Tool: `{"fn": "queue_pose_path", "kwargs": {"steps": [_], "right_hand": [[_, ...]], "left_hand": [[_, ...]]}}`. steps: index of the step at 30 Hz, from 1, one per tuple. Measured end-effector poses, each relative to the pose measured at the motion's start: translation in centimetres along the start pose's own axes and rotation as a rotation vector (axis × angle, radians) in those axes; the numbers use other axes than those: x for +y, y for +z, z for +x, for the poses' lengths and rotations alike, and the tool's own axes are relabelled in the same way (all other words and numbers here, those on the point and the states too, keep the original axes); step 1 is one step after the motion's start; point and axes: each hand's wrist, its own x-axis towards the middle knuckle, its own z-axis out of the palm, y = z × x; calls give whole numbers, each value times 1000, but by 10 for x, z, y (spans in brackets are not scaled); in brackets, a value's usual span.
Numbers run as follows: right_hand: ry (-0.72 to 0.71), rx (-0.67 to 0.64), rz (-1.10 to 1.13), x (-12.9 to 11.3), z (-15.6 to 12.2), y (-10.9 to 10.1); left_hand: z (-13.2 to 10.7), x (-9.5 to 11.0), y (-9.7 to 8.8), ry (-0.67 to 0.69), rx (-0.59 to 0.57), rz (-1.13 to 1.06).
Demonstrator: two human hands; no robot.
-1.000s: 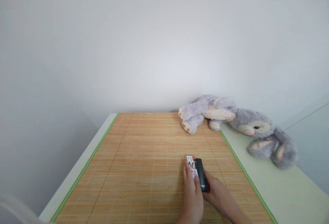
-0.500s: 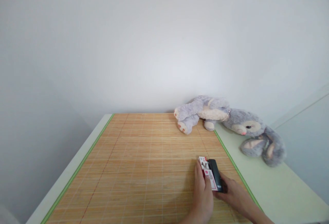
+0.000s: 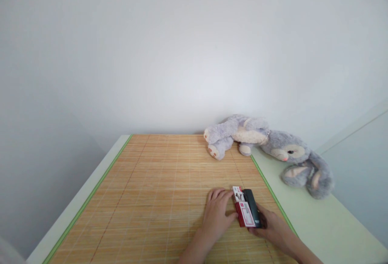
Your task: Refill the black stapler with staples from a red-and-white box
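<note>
A small red and white box (image 3: 243, 209) lies on the bamboo mat (image 3: 157, 191) with a black stapler-like object (image 3: 252, 211) pressed against its right side. My left hand (image 3: 216, 213) rests beside the box on its left, fingers curled and lying on the mat, the thumb touching the box's side. My right hand (image 3: 271, 228) reaches in from the lower right and its fingers close on the near end of the black object. The box and the black object sit near the mat's right edge.
A grey plush rabbit (image 3: 266, 146) lies on its side at the back right, partly on the mat and partly on the pale green tabletop (image 3: 318, 223). A white wall stands right behind the table. The table's left edge (image 3: 79, 203) drops away.
My left hand has slid off the top of the box to its left side, uncovering it. The box and black object stay between both hands; the camera shifted slightly.
</note>
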Motion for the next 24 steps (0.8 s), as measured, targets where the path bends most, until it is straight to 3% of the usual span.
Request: {"fn": "queue_pose_path", "kwargs": {"steps": [19,24], "right_hand": [[10,28,7,0,2,-2],[-40,11,-3,19,-11,-14]], "left_hand": [[0,3,4,34,-2,96],[-23,-5,-6,-13,20,109]]}}
